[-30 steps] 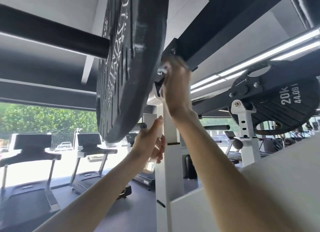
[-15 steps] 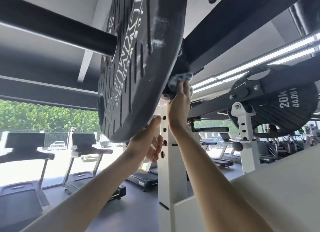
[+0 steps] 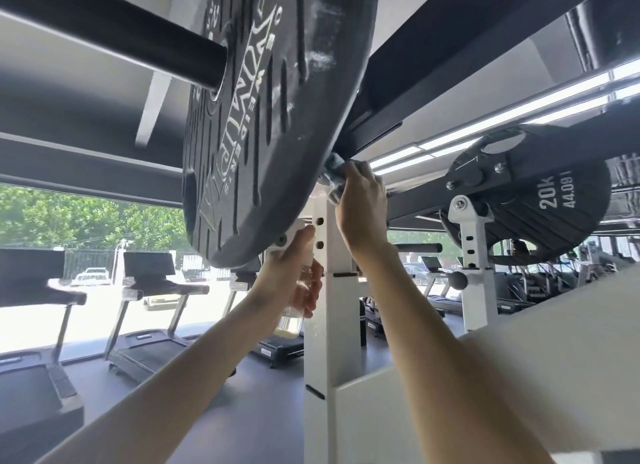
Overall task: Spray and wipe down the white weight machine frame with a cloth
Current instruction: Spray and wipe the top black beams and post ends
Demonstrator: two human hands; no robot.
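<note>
Your right hand (image 3: pixel 363 204) presses the grey cloth (image 3: pixel 334 167) against the top of the white frame upright (image 3: pixel 327 325), fingers curled on it, under the black weight plate (image 3: pixel 277 117). Just left of the upright, your left hand's (image 3: pixel 289 273) fingers wrap the clear spray bottle (image 3: pixel 289 323).

Bright window (image 3: pixel 86 311) backlight, glaring ceiling strips (image 3: pixel 502 117), wide-angle bending at edges.
</note>
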